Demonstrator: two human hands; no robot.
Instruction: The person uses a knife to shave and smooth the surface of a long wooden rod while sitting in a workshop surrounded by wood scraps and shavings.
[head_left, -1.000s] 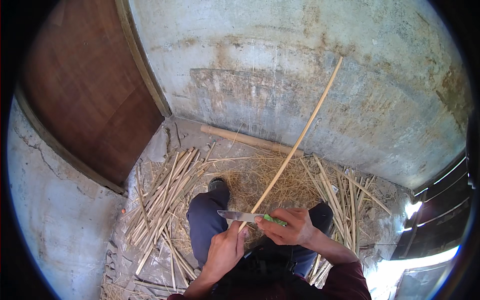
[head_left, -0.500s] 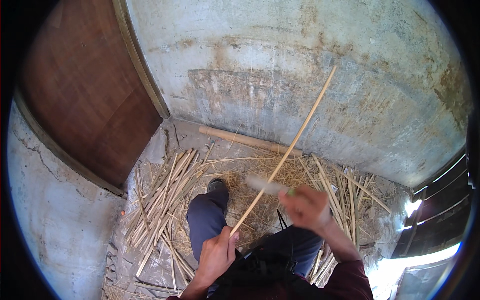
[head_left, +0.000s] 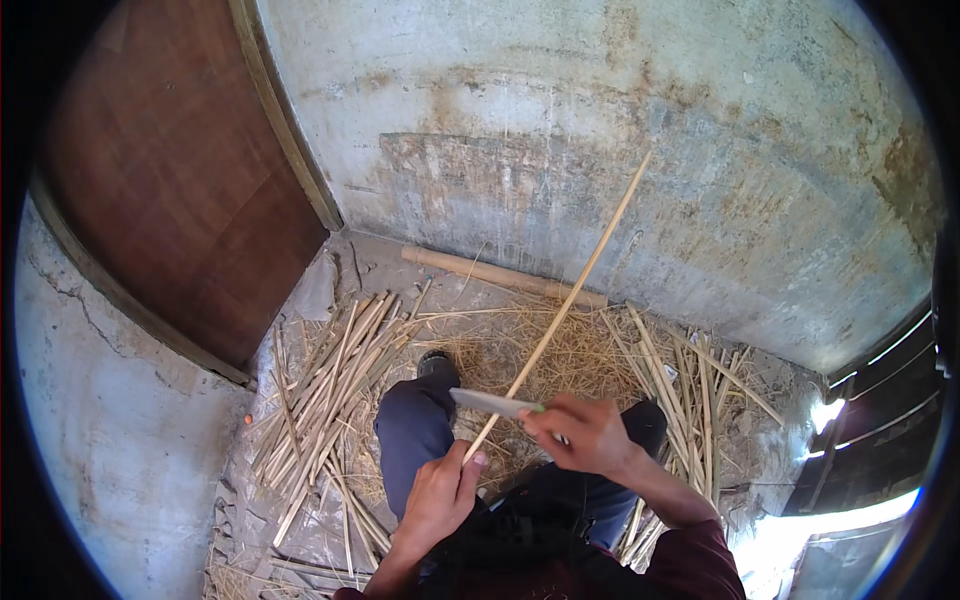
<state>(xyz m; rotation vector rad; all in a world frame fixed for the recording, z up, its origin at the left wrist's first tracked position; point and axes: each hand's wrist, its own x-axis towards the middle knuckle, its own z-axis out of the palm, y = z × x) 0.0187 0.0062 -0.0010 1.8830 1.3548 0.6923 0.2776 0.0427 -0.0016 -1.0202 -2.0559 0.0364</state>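
Note:
A long, thin bamboo strip [head_left: 578, 285] slants up and away to the right from my left hand [head_left: 437, 495]. My left hand is closed round its near end, thumb along the top. My right hand [head_left: 585, 435] grips a knife [head_left: 488, 402] by its handle, of which a bit of green shows. The broad pale blade points left and lies across the strip, a short way beyond my left hand. Whether the edge bites into the strip I cannot tell.
Many split bamboo sticks [head_left: 330, 400] lie piled on the floor at the left, with another pile [head_left: 690, 400] at the right. Fine shavings [head_left: 560, 350] cover the floor between. A thick bamboo pole [head_left: 500, 277] lies along the stained wall [head_left: 480, 190]. A brown door [head_left: 180, 190] stands at the left.
My right hand has brought the knife down and left along the strip, nearer my left hand. The strip's far end has dipped slightly. My left hand keeps its hold.

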